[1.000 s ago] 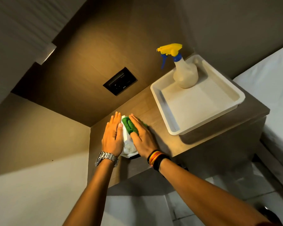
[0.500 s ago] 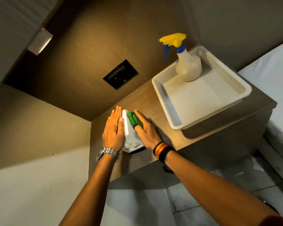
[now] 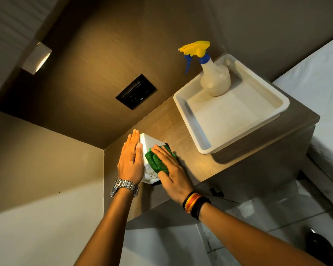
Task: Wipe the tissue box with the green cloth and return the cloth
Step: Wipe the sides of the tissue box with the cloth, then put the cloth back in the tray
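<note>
A white tissue box [image 3: 147, 144] stands on the wooden nightstand [image 3: 183, 131], near its left end by the wall. My left hand [image 3: 130, 160] lies flat against the box's left side, fingers straight, steadying it. My right hand [image 3: 169, 170] presses a folded green cloth [image 3: 154, 160] onto the box's top and right side. The cloth's right part is hidden under my fingers. The box's lower front shows a ridged white face between my two hands.
A white plastic tray [image 3: 188, 104] sits on the right half of the nightstand, holding a spray bottle [image 3: 214, 79] with a yellow trigger. A black wall socket [image 3: 136, 91] is above the box. A white bed [image 3: 325, 104] borders the right. Tiled floor lies below.
My right hand has slid the green cloth down the box toward me, from its far top to its middle. The left hand has stayed on the box's side.
</note>
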`<state>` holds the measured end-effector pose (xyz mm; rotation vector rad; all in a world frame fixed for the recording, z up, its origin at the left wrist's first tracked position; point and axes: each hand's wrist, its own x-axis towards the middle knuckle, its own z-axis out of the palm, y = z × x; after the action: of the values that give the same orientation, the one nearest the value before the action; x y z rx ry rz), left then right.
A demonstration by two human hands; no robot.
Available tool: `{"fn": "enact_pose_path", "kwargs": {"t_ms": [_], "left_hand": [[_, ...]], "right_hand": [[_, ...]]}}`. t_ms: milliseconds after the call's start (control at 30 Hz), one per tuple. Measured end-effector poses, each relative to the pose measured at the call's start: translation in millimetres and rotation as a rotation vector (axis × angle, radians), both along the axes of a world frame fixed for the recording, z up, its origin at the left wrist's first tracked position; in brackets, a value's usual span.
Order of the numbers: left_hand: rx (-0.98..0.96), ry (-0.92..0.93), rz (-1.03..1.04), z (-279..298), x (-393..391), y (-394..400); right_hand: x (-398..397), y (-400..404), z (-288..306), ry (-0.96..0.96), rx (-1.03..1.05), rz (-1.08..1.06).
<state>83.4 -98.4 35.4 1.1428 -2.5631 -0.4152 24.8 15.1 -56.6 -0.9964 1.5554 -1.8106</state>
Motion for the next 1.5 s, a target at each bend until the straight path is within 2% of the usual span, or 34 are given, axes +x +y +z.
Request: {"fn": "enact_pose_path", "kwargs": {"t_ms": [100, 300, 467, 633, 767, 867, 1000, 1200, 1267, 1367, 1500], "left_hand": [[-0.011, 0.027, 0.009, -0.5, -0.9, -0.2], [-0.018, 0.04, 0.02, -4.0, -0.9, -1.8], [-0.042, 0.013, -0.008, -5.9, 0.8, -7.6], [-0.057, -0.041, -0.017, -3.0, 1.2, -5.7], [-0.059, -0.111, -0.055, 2.8, -0.8, -6.6], [-0.023, -0.161, -0.084, 6.5, 0.8, -10.7], [0.002, -0.194, -0.08, 13.5, -6.8, -12.8], [-0.132, -0.143, -0.209, 8.5, -82.4, 26.8], [-0.125, -0.192, -0.237, -9.4, -109.8, 49.5], [-0.083, -0.26, -0.229, -46.9, -135.0, 74.8], [-0.006, -0.225, -0.166, -75.0, -139.7, 79.3]], "right_hand": [[-21.2, -19.9, 4.0, -0.067, 0.008, -0.009], [-52.8, -41.7, 25.2, -0.17, -0.007, 0.113], [-21.3, -10.2, 23.2, -0.091, -0.01, 0.066], [1.1, 37.7, 16.8, -0.22, -0.01, 0.154], [-23.6, 63.8, 34.9, -0.2, 0.012, 0.052], [-69.2, 74.4, 62.4, -0.089, 0.03, -0.013], [-146.2, 80.4, 105.2, 0.185, 0.029, -0.113], [-217.8, 72.4, 113.0, 0.555, 0.377, -0.164], [-224.1, 66.7, 101.2, 0.689, 0.529, -0.086], [-221.3, 55.8, 66.5, 0.905, 0.863, 0.142], [-218.3, 48.0, 22.3, 1.032, 1.137, 0.389]]}}
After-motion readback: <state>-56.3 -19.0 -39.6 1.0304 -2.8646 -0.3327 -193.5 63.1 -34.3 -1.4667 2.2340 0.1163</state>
